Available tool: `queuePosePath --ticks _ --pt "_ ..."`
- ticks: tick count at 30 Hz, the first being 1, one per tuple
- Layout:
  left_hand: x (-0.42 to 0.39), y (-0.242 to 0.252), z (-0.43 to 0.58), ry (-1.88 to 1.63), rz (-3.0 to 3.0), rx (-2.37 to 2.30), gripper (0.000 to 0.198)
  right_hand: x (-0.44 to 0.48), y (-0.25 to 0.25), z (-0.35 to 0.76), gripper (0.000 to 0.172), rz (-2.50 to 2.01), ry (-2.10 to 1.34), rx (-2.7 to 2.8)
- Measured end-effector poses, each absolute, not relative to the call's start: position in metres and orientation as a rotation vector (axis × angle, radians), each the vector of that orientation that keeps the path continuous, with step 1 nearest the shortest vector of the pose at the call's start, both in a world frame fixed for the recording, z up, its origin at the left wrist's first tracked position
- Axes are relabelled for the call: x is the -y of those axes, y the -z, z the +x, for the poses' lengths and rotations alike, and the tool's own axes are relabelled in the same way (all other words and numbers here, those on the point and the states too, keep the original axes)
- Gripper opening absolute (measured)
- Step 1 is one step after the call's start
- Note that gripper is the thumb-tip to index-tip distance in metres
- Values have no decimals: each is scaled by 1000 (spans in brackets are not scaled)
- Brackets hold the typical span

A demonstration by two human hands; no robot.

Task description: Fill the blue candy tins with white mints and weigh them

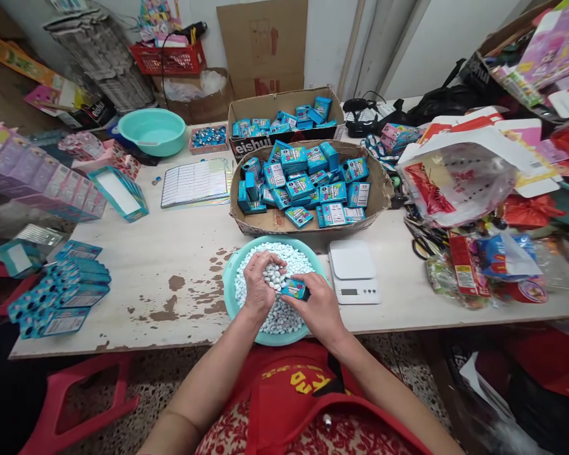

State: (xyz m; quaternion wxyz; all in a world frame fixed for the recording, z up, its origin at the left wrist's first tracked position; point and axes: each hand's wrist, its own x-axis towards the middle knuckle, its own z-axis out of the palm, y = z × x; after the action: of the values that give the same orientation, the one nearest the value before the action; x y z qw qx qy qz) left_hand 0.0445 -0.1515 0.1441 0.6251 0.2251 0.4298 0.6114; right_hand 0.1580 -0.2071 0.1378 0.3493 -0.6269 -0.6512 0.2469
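A teal basin [231, 292] full of small white candies [284, 316] sits at the table's near edge. My left hand [260, 282] is cupped over it, closed on a handful of the white candies. My right hand [317, 305] pinches a small blue candy box [294, 288] right beside the left hand, above the basin. Behind the basin stands a cardboard box [382, 189] heaped with several identical blue boxes, and a second such cardboard box [284, 104] behind that.
A white digital scale [353, 272] sits right of the basin. Flat blue box blanks [61, 294] are stacked at the left. An empty teal bowl [154, 131], a lined sheet [195, 181], plastic bags and packaging clutter [459, 183] fill the back and right. A red stool [71, 392] stands lower left.
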Motion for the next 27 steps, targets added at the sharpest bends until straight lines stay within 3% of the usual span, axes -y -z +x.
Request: queuePosePath --ticks 13,27 --pt "135 -151 56 -1465 662 -1065 35 197 -146 157 32 -1628 -683 1591" --pt "130 -168 62 -1415 713 -1101 32 191 -153 164 35 -1601 -631 1525"
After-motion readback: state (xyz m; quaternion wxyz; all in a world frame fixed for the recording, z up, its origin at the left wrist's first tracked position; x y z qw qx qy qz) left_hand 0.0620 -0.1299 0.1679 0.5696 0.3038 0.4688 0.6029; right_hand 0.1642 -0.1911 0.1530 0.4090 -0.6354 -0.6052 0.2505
